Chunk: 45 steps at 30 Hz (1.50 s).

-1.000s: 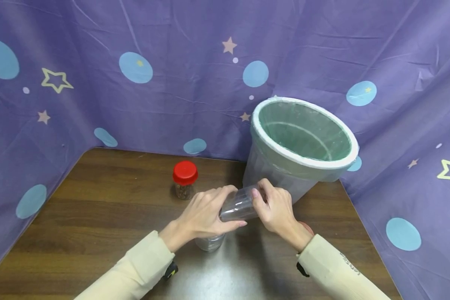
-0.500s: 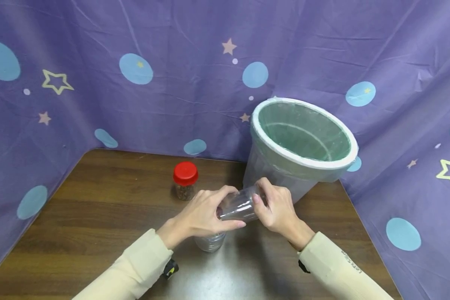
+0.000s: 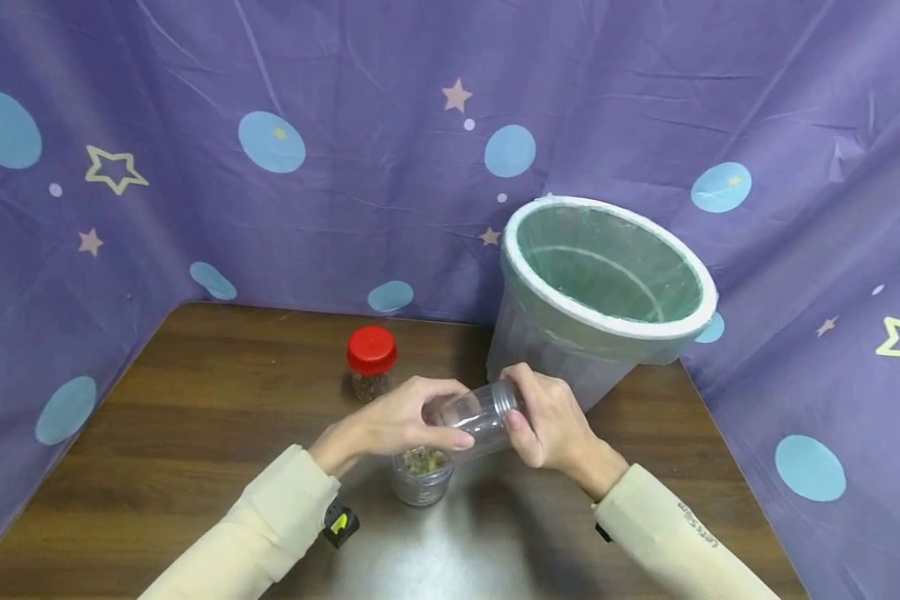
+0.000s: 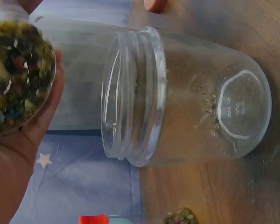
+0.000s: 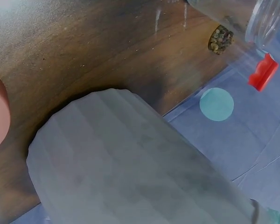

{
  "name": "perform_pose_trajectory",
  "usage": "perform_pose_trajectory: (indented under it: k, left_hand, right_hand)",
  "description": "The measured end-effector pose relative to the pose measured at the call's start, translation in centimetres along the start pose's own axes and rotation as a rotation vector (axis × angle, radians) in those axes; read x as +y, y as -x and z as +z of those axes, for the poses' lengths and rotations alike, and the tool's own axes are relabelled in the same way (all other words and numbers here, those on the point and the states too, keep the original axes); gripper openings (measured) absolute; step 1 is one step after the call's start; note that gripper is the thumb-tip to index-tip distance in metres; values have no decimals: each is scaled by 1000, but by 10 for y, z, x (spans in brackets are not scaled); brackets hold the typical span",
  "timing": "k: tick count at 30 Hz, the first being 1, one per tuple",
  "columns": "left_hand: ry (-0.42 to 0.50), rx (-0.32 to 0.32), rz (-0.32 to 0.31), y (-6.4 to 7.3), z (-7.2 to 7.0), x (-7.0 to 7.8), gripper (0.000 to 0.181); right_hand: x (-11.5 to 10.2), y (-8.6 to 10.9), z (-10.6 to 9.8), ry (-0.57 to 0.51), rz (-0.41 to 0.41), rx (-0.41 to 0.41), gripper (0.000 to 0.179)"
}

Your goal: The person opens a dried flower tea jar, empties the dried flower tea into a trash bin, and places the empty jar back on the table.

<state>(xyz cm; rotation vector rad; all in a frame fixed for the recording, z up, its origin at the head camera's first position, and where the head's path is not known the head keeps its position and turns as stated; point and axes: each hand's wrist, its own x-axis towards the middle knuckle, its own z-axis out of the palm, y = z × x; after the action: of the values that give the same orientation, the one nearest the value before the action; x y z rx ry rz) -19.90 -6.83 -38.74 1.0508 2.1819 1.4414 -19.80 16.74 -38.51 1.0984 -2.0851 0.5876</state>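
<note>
Gripping tilted jar (image 3: 480, 419) w/ L hand (image 3: 401, 418) & R hand (image 3: 553, 419). Best keep steady nr open jar (image 4: 189, 107), turn slowly, avoid counter (image 3: 187, 433) spills.

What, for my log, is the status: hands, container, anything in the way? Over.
Left hand and right hand gripping clear container, held sideways between them. Clear jar standing on table below left hand. Bin just beyond, might limit forward reach.

Clear container (image 3: 482, 415) tilted above open, upright jar (image 4: 191, 105).
</note>
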Motion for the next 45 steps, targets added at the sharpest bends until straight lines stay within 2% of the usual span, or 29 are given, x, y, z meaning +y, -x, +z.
perform_pose_trajectory:
  k: [5, 14, 19, 22, 27, 31, 35, 40, 43, 45]
  left_hand:
    - [188, -120, -22, 0, -3, -5, 32]
    - [374, -264, 46, 0, -5, -9, 41]
    - [400, -287, 72, 0, -6, -9, 44]
    - [368, -238, 31, 2, -8, -8, 41]
    - [253, -124, -66, 4, -7, -1, 39]
    - [125, -30, -95, 5, -3, 8, 39]
    - [-69, 88, -113, 4, 0, 14, 42]
    - [-325, 216, -145, 3, 3, 16, 53]
    - [-465, 268, -149, 3, 5, 19, 60]
    - [-527, 284, -153, 3, 6, 21, 64]
  right_hand:
    - [3, 0, 1, -21, -88, 19, 64]
    - [6, -8, 1, -50, -241, 52, 64]
    - [5, -11, -1, -93, -269, 58, 63]
    - [5, -12, -2, -117, -245, 30, 63]
    - [4, -10, -7, -108, -144, -30, 62]
    - [3, -12, -12, -129, -58, -36, 64]
    - [2, -15, -16, -130, 51, -52, 66]
    - [-1, -15, -20, -51, 220, -120, 69]
    - [-4, -15, -22, -49, 323, -156, 58]
    - [-7, -17, -24, -57, 394, -179, 47]
